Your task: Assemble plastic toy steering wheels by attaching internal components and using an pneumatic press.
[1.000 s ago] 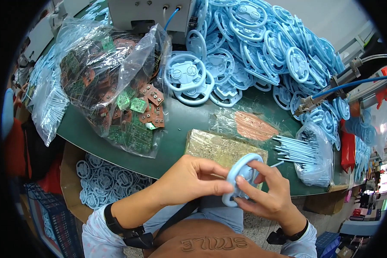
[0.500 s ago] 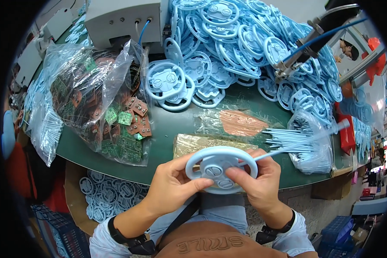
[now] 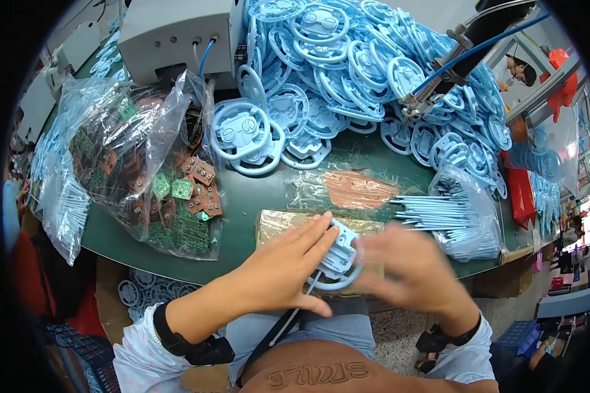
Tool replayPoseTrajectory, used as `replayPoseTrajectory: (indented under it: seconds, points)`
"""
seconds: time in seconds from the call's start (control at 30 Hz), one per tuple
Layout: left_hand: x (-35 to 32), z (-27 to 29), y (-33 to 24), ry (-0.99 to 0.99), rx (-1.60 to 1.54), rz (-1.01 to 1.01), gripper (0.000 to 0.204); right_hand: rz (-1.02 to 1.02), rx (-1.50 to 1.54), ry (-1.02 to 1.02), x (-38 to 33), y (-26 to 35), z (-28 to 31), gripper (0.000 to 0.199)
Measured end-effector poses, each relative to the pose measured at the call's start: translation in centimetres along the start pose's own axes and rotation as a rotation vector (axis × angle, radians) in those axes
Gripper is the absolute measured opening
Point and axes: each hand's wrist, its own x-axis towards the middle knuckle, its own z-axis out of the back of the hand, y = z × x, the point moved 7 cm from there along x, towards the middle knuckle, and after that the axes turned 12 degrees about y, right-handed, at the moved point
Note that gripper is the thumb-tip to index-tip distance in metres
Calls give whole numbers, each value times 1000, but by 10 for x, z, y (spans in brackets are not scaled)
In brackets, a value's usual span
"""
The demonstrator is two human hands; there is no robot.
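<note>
A light blue plastic toy steering wheel (image 3: 339, 255) lies tilted on a tape-covered block (image 3: 275, 223) at the table's near edge, its back side facing up. My left hand (image 3: 278, 262) lies over the wheel's left part, fingers stretched out and thumb apart below. A thin light blue rod (image 3: 280, 333) runs from the wheel, under my left thumb, down toward my lap. Close to the wheel's right rim is my right hand (image 3: 406, 268), smeared by motion, so its fingers cannot be made out.
Many blue wheels (image 3: 321, 98) are piled at the back. A clear bag (image 3: 111, 164) of circuit boards stands left, and a bag of blue rods (image 3: 465, 216) right. Brown tape (image 3: 357, 190) covers a table patch. A metal arm (image 3: 442, 78) reaches in from the upper right.
The wheel has gone from front side up between both hands to back side up on the block. Its rod now points toward my lap. My right hand has come off it.
</note>
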Motion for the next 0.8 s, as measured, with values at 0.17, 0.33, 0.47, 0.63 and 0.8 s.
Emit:
replayPoseTrajectory:
  seconds: [0.17, 0.33, 0.47, 0.63, 0.8]
  points:
    - [8, 4, -13, 91, 175, 122, 101, -218, 34, -1043, -22, -60, 147, 36]
    - [16, 12, -3, 206, 78, 121, 93, 123, 698, -718, 28, -119, 200, 41]
    - [16, -7, 9, -87, -128, -138, 90, 339, 888, -367, 33, -80, 190, 47]
    - [8, 0, 14, -78, -187, -30, 88, 395, 1040, -300, 36, -13, 154, 25]
    - [-5, 2, 17, -180, -162, -10, 88, 307, 915, -286, 28, 59, 118, 57]
